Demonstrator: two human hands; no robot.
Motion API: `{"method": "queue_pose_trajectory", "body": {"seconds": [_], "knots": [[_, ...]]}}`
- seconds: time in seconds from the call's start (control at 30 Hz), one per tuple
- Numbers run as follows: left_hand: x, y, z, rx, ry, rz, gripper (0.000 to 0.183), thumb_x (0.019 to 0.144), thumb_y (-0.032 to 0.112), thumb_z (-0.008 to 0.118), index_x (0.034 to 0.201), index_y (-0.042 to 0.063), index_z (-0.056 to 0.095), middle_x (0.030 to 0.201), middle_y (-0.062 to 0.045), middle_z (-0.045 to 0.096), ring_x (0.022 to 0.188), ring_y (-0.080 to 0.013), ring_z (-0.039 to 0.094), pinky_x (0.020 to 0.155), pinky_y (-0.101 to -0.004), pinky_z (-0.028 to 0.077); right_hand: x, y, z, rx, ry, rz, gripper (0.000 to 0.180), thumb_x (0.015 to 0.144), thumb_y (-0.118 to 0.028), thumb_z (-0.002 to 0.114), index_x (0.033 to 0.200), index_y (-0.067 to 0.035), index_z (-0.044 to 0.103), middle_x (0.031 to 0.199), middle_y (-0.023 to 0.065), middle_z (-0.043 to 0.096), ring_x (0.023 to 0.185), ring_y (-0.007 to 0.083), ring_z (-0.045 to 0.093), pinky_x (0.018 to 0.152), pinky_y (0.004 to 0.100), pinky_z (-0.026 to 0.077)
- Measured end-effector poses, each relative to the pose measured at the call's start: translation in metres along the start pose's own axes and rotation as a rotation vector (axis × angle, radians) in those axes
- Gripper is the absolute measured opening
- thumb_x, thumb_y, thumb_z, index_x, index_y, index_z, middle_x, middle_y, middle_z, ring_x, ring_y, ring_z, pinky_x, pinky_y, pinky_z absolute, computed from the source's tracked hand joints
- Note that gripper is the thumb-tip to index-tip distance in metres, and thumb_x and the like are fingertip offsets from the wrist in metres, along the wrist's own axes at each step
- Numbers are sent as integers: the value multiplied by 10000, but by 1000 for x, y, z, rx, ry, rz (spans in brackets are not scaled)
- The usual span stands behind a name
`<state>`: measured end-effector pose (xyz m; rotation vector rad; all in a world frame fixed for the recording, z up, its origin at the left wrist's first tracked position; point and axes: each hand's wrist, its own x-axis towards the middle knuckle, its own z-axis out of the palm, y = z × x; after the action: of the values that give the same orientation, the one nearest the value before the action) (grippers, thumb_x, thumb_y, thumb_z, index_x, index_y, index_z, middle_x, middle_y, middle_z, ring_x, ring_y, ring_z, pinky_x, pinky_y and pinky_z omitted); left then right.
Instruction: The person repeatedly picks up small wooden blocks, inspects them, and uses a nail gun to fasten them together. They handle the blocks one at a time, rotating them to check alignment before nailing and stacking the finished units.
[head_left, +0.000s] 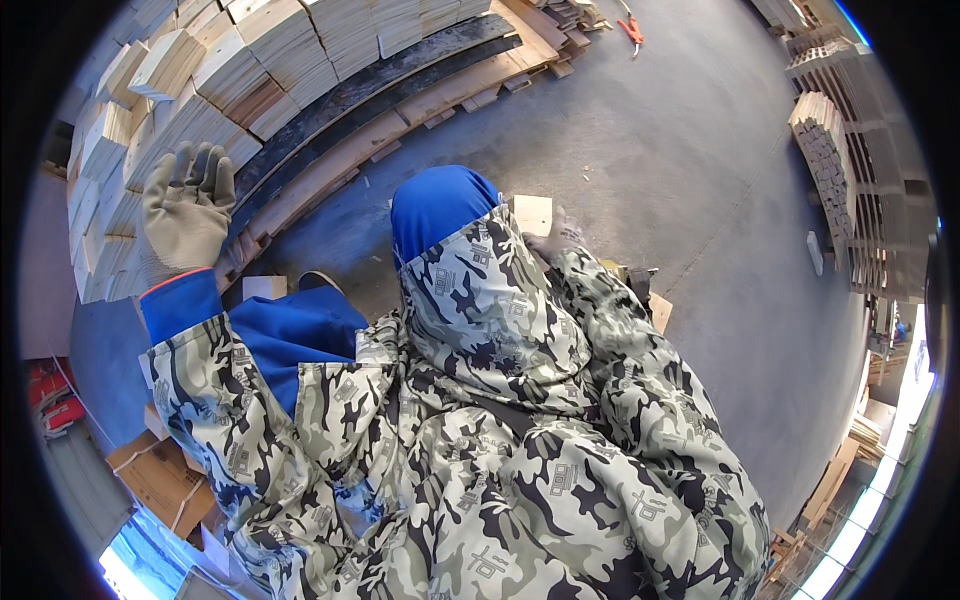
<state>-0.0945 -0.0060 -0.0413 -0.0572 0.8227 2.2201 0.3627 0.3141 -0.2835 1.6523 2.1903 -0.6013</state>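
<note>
My left hand (190, 201), in a grey-beige work glove, is raised palm up with its fingers spread a little and nothing in it. Behind it rise stacks of pale wooden boards (276, 46). My right hand (559, 232), gloved too, is low beside my knee, its fingers against a pale wooden block (532, 215). The knee partly hides the block, so how firmly it is held does not show. Near my shoe lies another wooden block (264, 287). A dark tool (639, 283) is partly hidden behind my right sleeve.
A red-handled tool (631, 31) lies on the grey floor beyond the board stacks. Long wooden planks (390, 127) border the stacks. Bundled slats (823, 165) stand at the right, with a small wood piece (814, 253) nearby. A strapped cardboard box (161, 480) is at lower left.
</note>
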Motion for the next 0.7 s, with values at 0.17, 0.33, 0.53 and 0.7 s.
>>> {"method": "queue_pose_trajectory", "body": {"seconds": [0.17,0.33,0.53,0.7], "knots": [[-1,2,-5,30,13,-16,331,1006,197,687,1236,-39,653,1220,-223,694,1199,-383,671,1069,-539,575,-2,-50,16,25,-4,223,1087,831,-608,831,1591,-35,304,1536,279,466,1431,473,508,1168,543,476],[-3,-7,1,75,55,22,356,998,217,689,1246,-35,650,1241,-217,684,1174,-380,686,1025,-531,597,15,-44,13,157,33,273,1124,743,-482,897,1558,-3,289,1500,306,463,1382,450,558,1152,508,504],[-8,-21,19,127,72,54,359,1042,248,651,1278,-22,630,1206,-212,707,1134,-374,709,1003,-519,619,96,30,-6,1058,28,2,973,759,-409,903,1457,62,416,1231,242,686,1091,301,720,862,399,630],[1,-18,-5,48,-369,-87,393,1108,276,554,1352,-20,640,1284,-226,714,1203,-377,704,1041,-521,615,-16,-63,-138,1532,-139,-627,746,994,-440,615,1559,6,417,1491,219,578,1309,380,626,1101,527,526]]}}
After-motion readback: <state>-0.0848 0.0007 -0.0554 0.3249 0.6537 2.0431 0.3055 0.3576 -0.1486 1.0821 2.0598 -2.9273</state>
